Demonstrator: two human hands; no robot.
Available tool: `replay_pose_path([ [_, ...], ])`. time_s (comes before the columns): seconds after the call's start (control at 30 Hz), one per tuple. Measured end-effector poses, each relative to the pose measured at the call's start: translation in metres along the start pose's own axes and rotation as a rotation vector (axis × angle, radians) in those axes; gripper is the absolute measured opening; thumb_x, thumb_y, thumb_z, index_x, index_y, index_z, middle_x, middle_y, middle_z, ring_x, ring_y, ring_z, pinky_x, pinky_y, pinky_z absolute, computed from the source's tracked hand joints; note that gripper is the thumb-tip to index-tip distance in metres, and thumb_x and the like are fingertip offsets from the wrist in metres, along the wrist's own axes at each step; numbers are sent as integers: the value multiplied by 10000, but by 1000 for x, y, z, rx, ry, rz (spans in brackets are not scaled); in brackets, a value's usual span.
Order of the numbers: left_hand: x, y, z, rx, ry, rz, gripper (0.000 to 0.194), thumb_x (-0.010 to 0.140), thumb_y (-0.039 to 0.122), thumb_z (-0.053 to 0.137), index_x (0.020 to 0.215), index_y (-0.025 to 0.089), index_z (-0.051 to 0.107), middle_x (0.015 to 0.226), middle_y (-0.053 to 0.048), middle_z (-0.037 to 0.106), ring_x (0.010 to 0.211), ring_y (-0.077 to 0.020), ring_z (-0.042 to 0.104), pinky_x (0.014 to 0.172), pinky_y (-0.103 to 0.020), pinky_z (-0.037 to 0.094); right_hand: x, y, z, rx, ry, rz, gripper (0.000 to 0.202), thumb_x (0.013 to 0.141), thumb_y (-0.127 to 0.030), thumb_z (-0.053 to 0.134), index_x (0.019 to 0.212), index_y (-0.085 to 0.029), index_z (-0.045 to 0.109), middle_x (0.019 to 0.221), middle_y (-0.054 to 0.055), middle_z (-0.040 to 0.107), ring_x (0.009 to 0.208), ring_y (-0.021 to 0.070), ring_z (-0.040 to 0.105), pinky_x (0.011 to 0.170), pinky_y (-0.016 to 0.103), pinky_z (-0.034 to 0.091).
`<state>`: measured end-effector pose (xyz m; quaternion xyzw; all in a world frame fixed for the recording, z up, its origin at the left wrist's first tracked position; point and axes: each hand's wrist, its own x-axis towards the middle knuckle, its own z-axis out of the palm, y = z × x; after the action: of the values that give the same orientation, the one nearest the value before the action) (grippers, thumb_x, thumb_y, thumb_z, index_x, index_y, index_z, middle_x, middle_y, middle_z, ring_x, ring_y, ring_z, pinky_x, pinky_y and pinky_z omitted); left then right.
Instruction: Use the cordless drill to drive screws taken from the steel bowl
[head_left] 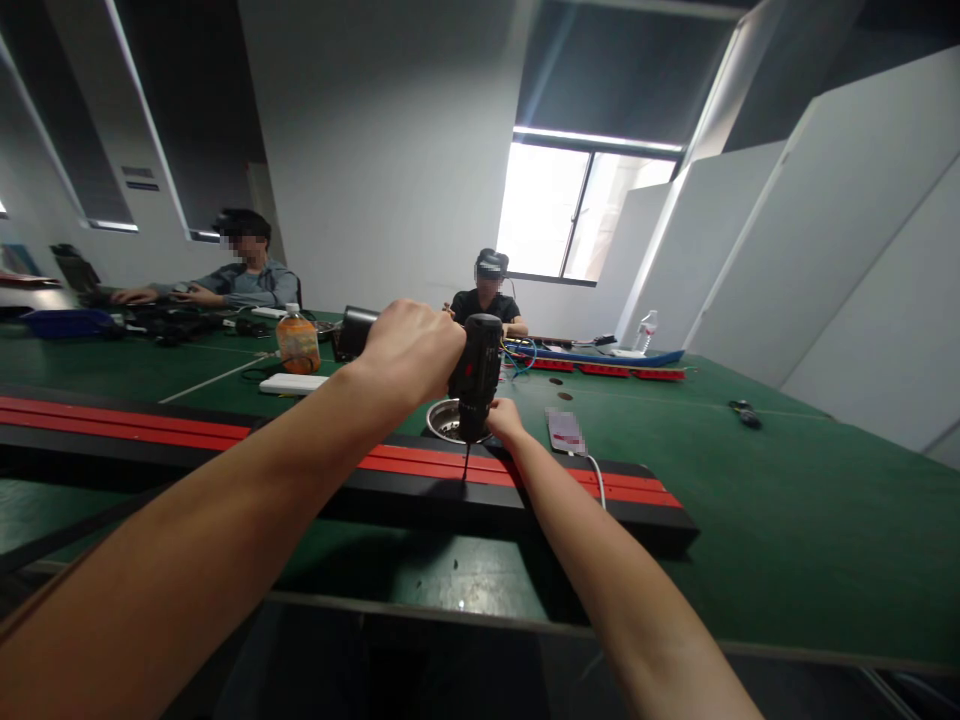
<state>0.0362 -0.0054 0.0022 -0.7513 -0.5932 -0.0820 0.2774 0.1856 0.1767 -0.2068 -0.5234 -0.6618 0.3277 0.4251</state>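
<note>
My left hand (416,340) is wrapped round the handle of a black cordless drill (480,375). The drill points down, and its thin bit meets the top of a long black bar with red strips (420,462), near the bar's front edge. Just right of the drill's chuck, my right hand (508,420) is curled beside the rim of a round metal bowl (442,408) holding small dark pieces, probably screws. The drill hides the right fingertips, so whether they pinch anything cannot be seen.
A phone (565,431) with a white cable lies behind the bar. Farther back stand an orange drink bottle (298,342), a white box (292,384) and a blue boat-like strip (600,352). Two people sit across the green table (810,500).
</note>
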Motion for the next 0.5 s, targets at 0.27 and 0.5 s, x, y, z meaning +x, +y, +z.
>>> replay_pose_path([
  [0.27,-3,5,-1,-58,63,13,146,722,264,717,801,141,724,819,-168,738,869,-346,695,755,-356,391,-8,-8,-7,-372,6,50,269,748,-441,724,703,-177,747,695,101,692,836,291,647,774,337,436],
  [0.5,-8,0,1,-56,74,-5,184,713,283,742,844,155,719,794,-150,732,838,-342,694,741,-352,393,-8,-2,-2,-491,-3,77,251,726,-426,733,779,-186,783,852,141,715,987,315,625,917,385,437],
])
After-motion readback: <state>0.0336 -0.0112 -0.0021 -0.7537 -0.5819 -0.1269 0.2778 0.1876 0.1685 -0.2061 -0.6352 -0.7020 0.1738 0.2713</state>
